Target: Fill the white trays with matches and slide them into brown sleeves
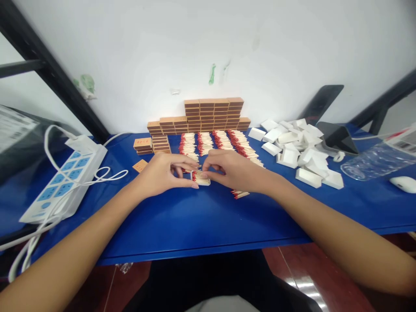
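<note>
1. A plain white wall [208,43] fills the back, evenly lit and without hard shadows.
2. Small green smudges [212,73] sit on the wall at centre, and a crumpled green scrap [87,82] sticks to it at the left.
3. A black metal strut [55,73] slants down across the wall on the left; a second strut [383,102] slants on the right.
4. The table [195,225] has a bright blue top and stands against the wall.
5. Below its front edge the floor [341,277] is glossy red-brown, with a pale patch of glare [307,284].
</note>
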`<state>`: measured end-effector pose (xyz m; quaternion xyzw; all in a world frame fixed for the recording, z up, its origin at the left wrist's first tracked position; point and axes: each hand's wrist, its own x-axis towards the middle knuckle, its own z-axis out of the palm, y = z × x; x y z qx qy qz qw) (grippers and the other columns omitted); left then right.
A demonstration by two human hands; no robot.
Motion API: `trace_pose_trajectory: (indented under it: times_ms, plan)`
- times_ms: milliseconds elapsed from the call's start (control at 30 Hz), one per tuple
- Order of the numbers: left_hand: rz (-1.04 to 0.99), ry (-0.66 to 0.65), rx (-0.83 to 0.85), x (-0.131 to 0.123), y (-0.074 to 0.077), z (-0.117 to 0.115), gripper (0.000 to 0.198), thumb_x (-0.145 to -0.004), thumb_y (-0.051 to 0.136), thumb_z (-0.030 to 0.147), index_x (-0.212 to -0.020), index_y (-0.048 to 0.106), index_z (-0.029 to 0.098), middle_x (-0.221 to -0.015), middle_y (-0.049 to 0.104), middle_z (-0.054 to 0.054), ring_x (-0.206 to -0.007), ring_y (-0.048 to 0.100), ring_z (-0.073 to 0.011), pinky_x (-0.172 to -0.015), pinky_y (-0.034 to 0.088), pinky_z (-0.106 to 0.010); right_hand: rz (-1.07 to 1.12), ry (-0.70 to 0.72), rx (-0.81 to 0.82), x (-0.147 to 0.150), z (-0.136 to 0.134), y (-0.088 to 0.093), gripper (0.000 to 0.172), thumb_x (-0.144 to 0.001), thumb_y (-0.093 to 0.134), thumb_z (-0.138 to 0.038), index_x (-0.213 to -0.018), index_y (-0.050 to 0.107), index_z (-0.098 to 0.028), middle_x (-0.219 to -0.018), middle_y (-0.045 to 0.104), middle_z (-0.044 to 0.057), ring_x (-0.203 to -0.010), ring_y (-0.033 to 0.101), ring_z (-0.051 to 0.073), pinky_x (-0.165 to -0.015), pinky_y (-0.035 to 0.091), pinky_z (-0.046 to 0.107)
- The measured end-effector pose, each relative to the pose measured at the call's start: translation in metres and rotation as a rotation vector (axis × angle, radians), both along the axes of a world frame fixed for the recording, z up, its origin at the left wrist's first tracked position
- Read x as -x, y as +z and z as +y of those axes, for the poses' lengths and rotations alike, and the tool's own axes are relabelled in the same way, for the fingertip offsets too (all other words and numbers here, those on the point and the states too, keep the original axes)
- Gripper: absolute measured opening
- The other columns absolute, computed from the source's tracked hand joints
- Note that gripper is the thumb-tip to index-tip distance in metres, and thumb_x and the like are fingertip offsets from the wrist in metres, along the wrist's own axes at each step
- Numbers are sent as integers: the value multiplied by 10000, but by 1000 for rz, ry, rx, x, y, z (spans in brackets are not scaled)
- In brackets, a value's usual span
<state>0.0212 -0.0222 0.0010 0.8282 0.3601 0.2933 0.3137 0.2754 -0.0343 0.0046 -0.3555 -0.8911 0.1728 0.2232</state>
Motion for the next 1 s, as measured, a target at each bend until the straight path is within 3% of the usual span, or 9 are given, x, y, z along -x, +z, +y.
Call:
trace_pose_trajectory:
  times_ms: [233,500,733,867,1000]
  plan:
    - [-68,24,-67,-1,4,-1,409,-728,973,472,-1046,875,233,-823,820,-30,-708,746,-193,-692,626,-300,94,-141,-6,-6,6,2,132,-984,700,-326,-996,697,-195,-830,591,10,-760,519,165,-713,380,307]
    - [-55,17,-123,1,2,0,343,-765,949,474,-1014,879,248,-868,833,-26,-715,727,-183,-699,599,-294,201,-91,350,-6,10,1,369,-1005,654,-546,-1036,737,-187,-966,742,55,-823,636,171,-722,497,313]
    - [-47,-7,-149,4,0,4,319,-812,926,432,-1057,874,233,-962,852,-41,-792,757,-188,-719,582,-279,269,-103,695,0,3,4,438,-1003,643,-608,-1095,705,-184,-855,712,41,-720,669,151,-491,513,232]
    - [-52,-23,-155,5,-1,4,307,-811,930,422,-1038,874,223,-1019,853,-53,-835,768,-191,-740,579,-272,281,-138,711,2,3,3,400,-1023,632,-568,-1069,710,-178,-751,682,9,-590,607,109,-476,503,215]
    - [-63,-19,-158,3,0,2,355,-781,953,399,-1069,870,209,-985,852,-53,-793,753,-177,-724,579,-265,293,-147,692,2,3,4,357,-1000,682,-536,-1055,721,-185,-776,700,16,-625,634,113,-474,493,203]
